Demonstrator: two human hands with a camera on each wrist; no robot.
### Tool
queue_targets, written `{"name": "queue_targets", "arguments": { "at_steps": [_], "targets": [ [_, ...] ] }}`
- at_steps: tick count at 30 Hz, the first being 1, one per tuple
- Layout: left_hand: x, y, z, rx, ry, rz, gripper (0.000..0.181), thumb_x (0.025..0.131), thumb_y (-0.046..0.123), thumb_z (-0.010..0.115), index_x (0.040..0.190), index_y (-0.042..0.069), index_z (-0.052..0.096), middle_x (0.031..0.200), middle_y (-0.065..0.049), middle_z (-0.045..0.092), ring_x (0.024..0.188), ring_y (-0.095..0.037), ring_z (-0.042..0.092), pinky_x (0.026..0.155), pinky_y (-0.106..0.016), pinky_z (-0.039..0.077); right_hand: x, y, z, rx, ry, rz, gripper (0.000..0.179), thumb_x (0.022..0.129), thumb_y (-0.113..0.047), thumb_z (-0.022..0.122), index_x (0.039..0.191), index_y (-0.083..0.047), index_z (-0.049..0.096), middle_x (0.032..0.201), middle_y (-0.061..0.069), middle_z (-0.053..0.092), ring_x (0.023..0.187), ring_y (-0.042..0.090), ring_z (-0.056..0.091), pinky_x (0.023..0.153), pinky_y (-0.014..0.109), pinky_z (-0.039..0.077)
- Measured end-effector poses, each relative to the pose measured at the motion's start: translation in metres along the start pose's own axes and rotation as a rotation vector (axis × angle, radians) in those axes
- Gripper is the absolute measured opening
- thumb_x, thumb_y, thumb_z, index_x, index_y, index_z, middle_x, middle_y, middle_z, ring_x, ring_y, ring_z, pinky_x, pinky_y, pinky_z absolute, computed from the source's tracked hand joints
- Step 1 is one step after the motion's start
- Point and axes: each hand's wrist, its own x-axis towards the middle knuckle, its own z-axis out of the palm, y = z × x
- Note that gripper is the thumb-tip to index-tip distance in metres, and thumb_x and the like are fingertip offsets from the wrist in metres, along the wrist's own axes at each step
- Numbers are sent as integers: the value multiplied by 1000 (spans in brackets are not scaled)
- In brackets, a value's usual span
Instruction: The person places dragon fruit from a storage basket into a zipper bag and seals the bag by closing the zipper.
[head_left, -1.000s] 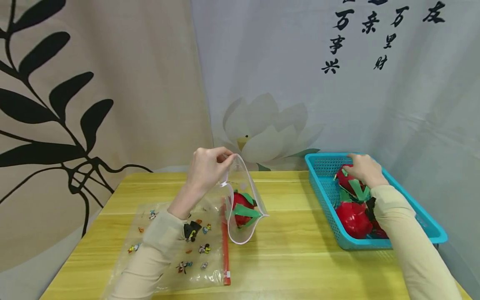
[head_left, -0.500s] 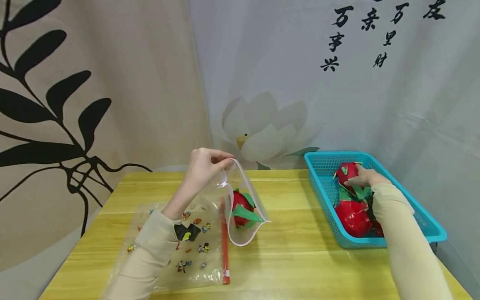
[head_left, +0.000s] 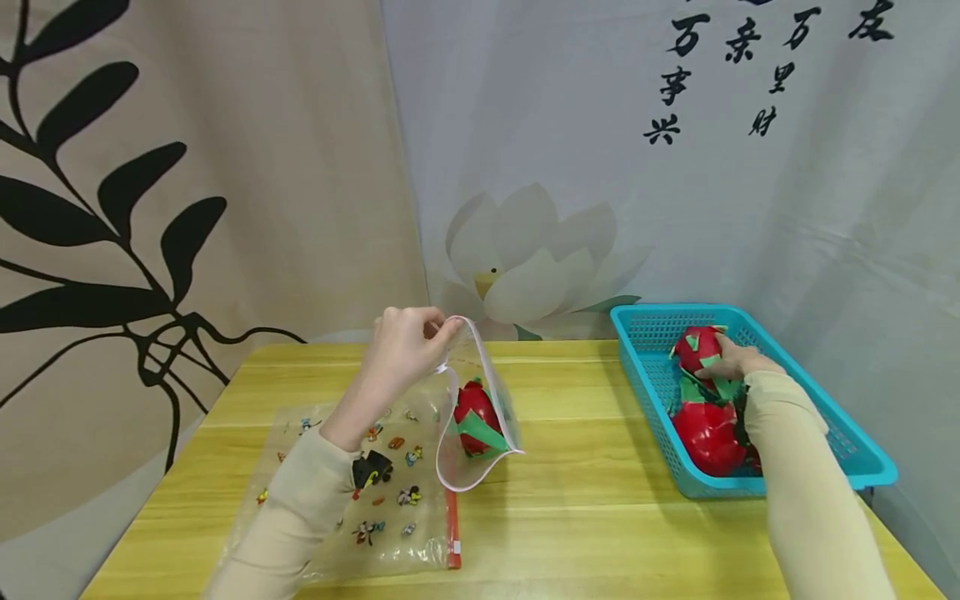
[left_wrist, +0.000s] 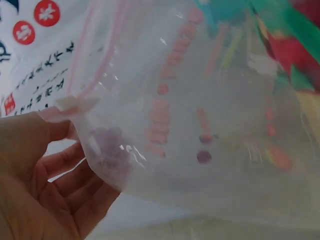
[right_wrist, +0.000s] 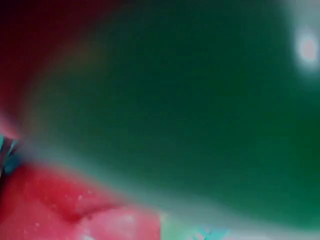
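My left hand (head_left: 401, 348) pinches the rim of a clear zip bag (left_wrist: 225, 175), whose mouth gapes toward the right. Its white slider (left_wrist: 75, 103) sits right at the thumb in the left wrist view. Inside the bag lies a red dragon fruit (head_left: 474, 412) with green scales. Over in the blue basket (head_left: 651, 429), my right hand (head_left: 738, 364) grips another dragon fruit (head_left: 694, 347) from its right side, with thumb and fingers around it. A third dragon fruit (head_left: 707, 439) lies just in front. Blurred green scale (right_wrist: 190, 110) fills most of the right wrist view.
A second clear bag (head_left: 420, 554), printed with cartoon figures and edged with a red zip strip (head_left: 453, 533), lies flat under my left forearm. Both bags and the basket are on a yellow wooden table (head_left: 585, 533). A printed cloth (head_left: 540, 125) hangs behind.
My right hand has come down from over the back dragon fruit to grip its right side. My left hand and the held bag have shifted slightly left and down.
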Motion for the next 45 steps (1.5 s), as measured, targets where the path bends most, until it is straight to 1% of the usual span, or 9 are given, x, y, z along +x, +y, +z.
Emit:
{"name": "queue_targets", "arguments": {
  "at_steps": [4, 9, 16, 20, 25, 30, 36, 40, 45],
  "targets": [
    [-1, -1, 0, 69, -14, 0, 35, 91, 37, 61, 84, 6, 76, 60, -6, 67, 41, -9, 37, 40, -20, 27, 4, 5, 1, 50, -13, -17, 99, 87, -29, 62, 144, 10, -9, 136, 50, 2, 124, 66, 9, 90, 61, 47],
    [0, -1, -4, -2, -76, -10, 28, 90, 29, 65, 83, 4, 76, 56, -4, 65, 41, -7, 38, 41, -18, 23, 7, 8, 3, 108, 5, -36, 96, 85, -21, 63, 146, 7, -7, 137, 51, -8, 123, 66, 11, 78, 53, 53],
    [0, -2, -10, -197, -221, -93, 14, 85, 14, 71, 82, 1, 74, 70, -13, 72, 54, -14, 64, 52, -23, 54, 3, 9, 3, 85, 42, -70, 92, 80, -22, 63, 146, 4, 5, 133, 48, 3, 120, 61, 11, 85, 62, 43],
    [-2, -2, -17, -251, -287, -114, 11, 81, 8, 74, 86, -1, 74, 75, -13, 73, 57, -15, 65, 58, -28, 56, 0, 10, 2, 43, 48, -88, 97, 80, -31, 70, 146, 3, 8, 136, 48, 4, 124, 65, 8, 91, 69, 38],
    [-4, -4, -22, -252, -314, -106, 16, 80, 6, 74, 94, -1, 74, 80, -12, 74, 62, -10, 65, 61, -24, 54, -1, 13, 2, 7, 57, -89, 101, 82, -38, 68, 147, 4, 4, 139, 48, 5, 125, 67, 8, 93, 72, 36],
    [-4, -5, -20, -188, -270, -44, 14, 85, 10, 69, 94, 1, 75, 77, -10, 74, 61, -12, 64, 58, -20, 50, -2, 15, 4, 12, 68, -83, 97, 86, -37, 63, 148, 5, 1, 140, 49, 3, 126, 67, 7, 95, 73, 33],
    [-2, 1, -13, -117, -122, 32, 15, 88, 11, 66, 92, 0, 75, 67, -9, 71, 51, -11, 56, 44, -16, 36, -1, 18, 7, -9, 134, -116, 92, 88, -37, 60, 148, 5, 5, 137, 50, 9, 123, 66, 14, 91, 70, 38],
    [-2, 4, -9, -118, -36, 47, 18, 90, 14, 65, 92, -1, 75, 67, -10, 71, 50, -13, 60, 43, -16, 35, 1, 22, 12, -15, 227, -130, 91, 87, -39, 61, 148, 4, 9, 133, 49, 21, 110, 57, 34, 74, 54, 51],
    [-1, 5, -4, -116, 41, 53, 21, 89, 18, 67, 89, -1, 75, 65, -10, 71, 48, -10, 57, 41, -16, 33, 2, 29, 19, -28, 350, -138, 88, 86, -40, 63, 148, 3, 17, 120, 44, 40, 90, 44, 48, 59, 40, 50]
  ]
}}
